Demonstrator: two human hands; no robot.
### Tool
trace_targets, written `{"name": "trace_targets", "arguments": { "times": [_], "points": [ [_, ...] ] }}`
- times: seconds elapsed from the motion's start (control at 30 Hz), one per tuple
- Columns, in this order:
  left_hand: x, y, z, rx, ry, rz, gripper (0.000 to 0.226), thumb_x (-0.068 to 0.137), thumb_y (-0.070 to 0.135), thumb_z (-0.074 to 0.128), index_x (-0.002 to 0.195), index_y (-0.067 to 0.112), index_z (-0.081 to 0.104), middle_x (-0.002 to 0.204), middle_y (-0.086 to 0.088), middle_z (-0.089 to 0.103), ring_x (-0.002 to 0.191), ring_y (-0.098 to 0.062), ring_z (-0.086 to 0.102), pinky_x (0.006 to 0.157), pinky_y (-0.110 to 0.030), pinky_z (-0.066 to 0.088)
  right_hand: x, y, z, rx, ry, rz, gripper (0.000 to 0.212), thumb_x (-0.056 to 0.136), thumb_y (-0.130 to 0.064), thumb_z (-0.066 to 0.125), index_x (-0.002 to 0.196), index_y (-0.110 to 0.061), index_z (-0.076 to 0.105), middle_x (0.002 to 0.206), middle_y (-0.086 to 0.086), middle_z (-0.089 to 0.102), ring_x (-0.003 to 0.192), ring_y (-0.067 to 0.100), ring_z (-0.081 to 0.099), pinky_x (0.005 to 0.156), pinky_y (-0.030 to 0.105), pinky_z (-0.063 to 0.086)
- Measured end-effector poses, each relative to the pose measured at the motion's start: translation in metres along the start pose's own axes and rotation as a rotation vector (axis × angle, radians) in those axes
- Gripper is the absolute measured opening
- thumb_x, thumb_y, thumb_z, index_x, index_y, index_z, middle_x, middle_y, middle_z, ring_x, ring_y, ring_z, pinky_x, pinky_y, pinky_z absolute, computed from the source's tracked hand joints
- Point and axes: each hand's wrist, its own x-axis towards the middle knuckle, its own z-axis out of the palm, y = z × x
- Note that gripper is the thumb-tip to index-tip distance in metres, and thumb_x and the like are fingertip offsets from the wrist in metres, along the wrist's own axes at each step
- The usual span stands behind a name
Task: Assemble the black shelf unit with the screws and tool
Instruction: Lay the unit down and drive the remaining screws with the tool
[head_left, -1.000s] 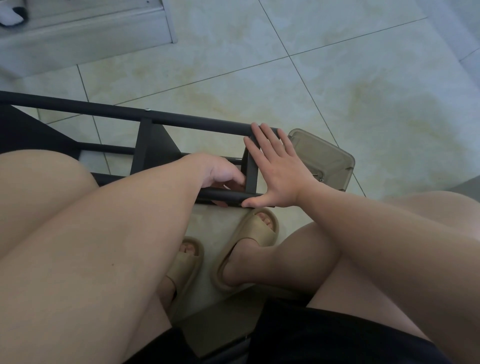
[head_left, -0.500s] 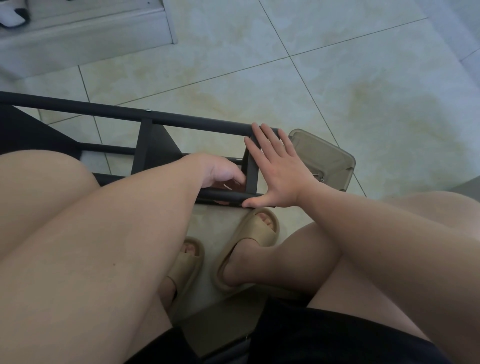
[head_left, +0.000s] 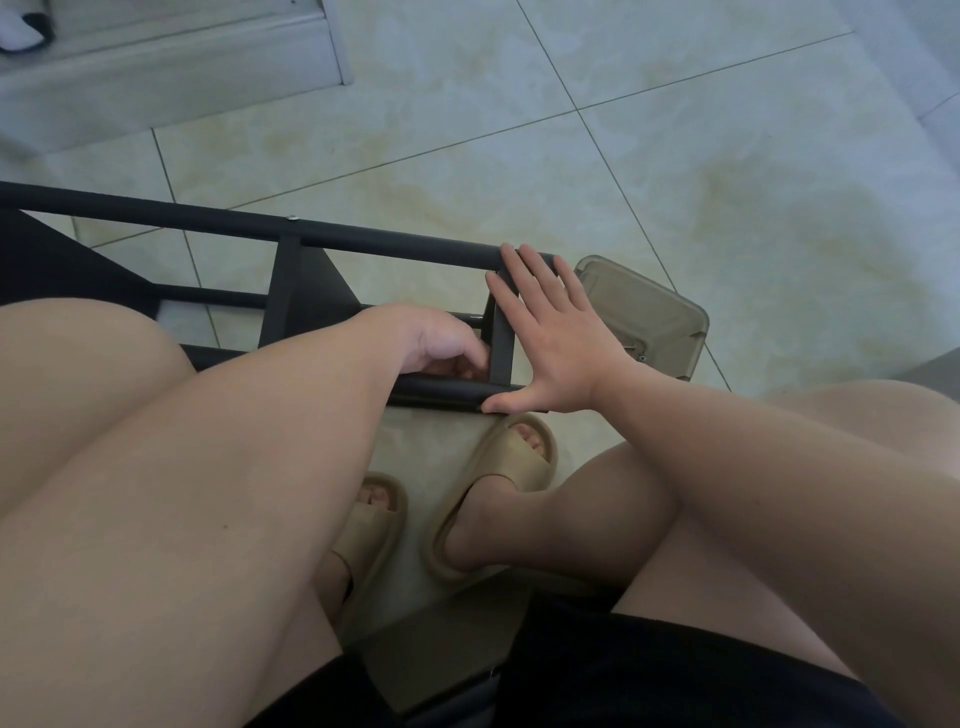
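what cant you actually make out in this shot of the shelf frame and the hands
Head view, the only one:
- Left hand fingertips and anything they hold: curled behind the frame's end post.
- Tool and screws: none identifiable.
- Shelf frame: cut off by the left edge, lower rail hidden under the left forearm.
- Brown container: partly behind the flat right hand; contents too small to tell.

One head-worn wide-angle camera looked steeply down from close above the seated person's lap toward the pale tiled floor (head_left: 675, 171).
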Motion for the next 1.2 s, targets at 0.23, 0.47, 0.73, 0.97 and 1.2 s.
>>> {"name": "trace_targets", "arguments": {
  "times": [0.23, 0.47, 0.73, 0.97, 1.2],
  "points": [
    [-0.001, 0.001, 0.002, 0.042, 0.091, -0.018, 0.009, 0.093, 0.012, 0.061, 0.086, 0.008, 0.065, 0.076, -0.006, 0.061, 0.069, -0.019, 0.055, 0.070, -0.029, 0.045, 0.000, 0.000, 0.000, -0.008, 0.001, 0.000, 0.135, 0.068, -0.097, 0.039, 0.161, -0.004, 0.010, 0.168, 0.020, -0.005, 0.156, 0.035, -0.008, 0.125, 0.051, -0.006],
    [0.001, 0.001, 0.003, 0.062, 0.104, 0.030, 0.017, 0.092, 0.006, 0.059, 0.076, 0.012, 0.061, 0.069, -0.005, 0.053, 0.061, -0.017, 0.047, 0.061, -0.025, 0.040, 0.000, 0.001, 0.000, -0.003, 0.003, -0.003, 0.134, 0.068, -0.097, 0.038, 0.161, -0.004, 0.011, 0.168, 0.020, -0.005, 0.156, 0.034, -0.008, 0.125, 0.050, -0.007],
    [-0.001, 0.003, 0.000, 0.017, 0.022, 0.007, 0.014, 0.090, 0.008, 0.060, 0.098, 0.006, 0.071, 0.075, -0.008, 0.067, 0.071, -0.024, 0.060, 0.073, -0.032, 0.049, 0.003, 0.004, 0.004, 0.004, 0.004, -0.012, 0.135, 0.067, -0.099, 0.034, 0.161, -0.005, 0.011, 0.168, 0.019, -0.005, 0.156, 0.033, -0.007, 0.125, 0.050, -0.007],
    [-0.002, 0.011, -0.007, -0.095, 0.366, 0.074, 0.021, 0.089, 0.013, 0.058, 0.104, 0.014, 0.074, 0.103, -0.003, 0.077, 0.097, -0.021, 0.072, 0.096, -0.039, 0.054, 0.017, 0.016, -0.002, 0.052, -0.074, 0.006, 0.140, 0.059, -0.102, 0.030, 0.162, -0.011, 0.007, 0.169, 0.014, -0.011, 0.156, 0.029, -0.012, 0.125, 0.047, -0.010],
    [-0.044, 0.019, -0.021, 0.568, 0.521, 0.044, 0.031, 0.101, 0.035, 0.048, 0.098, 0.011, 0.069, 0.102, -0.009, 0.067, 0.099, -0.030, 0.061, 0.092, -0.040, 0.047, 0.032, 0.028, -0.025, -0.063, -0.079, 0.072, 0.121, 0.065, -0.098, 0.038, 0.159, -0.022, 0.025, 0.170, 0.005, 0.003, 0.157, 0.021, -0.002, 0.124, 0.055, -0.009]
  ]
}}
